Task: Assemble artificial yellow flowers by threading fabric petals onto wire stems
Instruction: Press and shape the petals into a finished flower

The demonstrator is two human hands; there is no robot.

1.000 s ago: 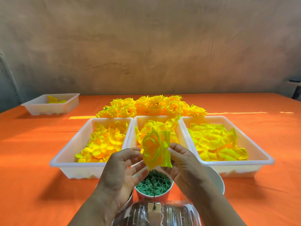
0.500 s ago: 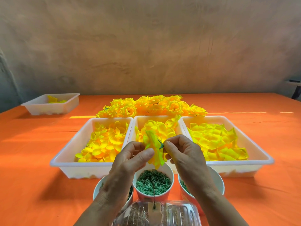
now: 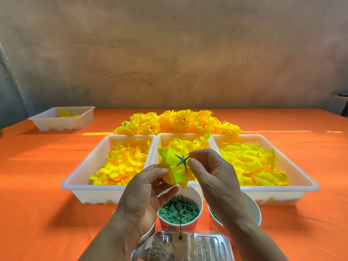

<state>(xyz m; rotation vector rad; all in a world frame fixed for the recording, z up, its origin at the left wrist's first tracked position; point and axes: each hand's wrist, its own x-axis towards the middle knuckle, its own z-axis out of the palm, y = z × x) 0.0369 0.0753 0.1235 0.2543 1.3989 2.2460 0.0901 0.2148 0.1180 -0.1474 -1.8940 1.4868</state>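
At frame centre, above the cup (image 3: pixel 195 194) of green rings, the yellow flower (image 3: pixel 174 172) has flipped since half a second ago, and its green star (image 3: pixel 181 160) now faces the camera. The left hand (image 3: pixel 143 193) clamps the petals between thumb and fingers. The right hand (image 3: pixel 212 172) pinches the stem (image 3: pixel 187 157).

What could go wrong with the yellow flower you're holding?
The right hand pinches only the thin green stem by the star-shaped calyx, so it might slip out of the flower. The left hand holds just the petals' edge; if dropped, the flower could land in the cup of green rings below. The upright wire near the wrists might get knocked.
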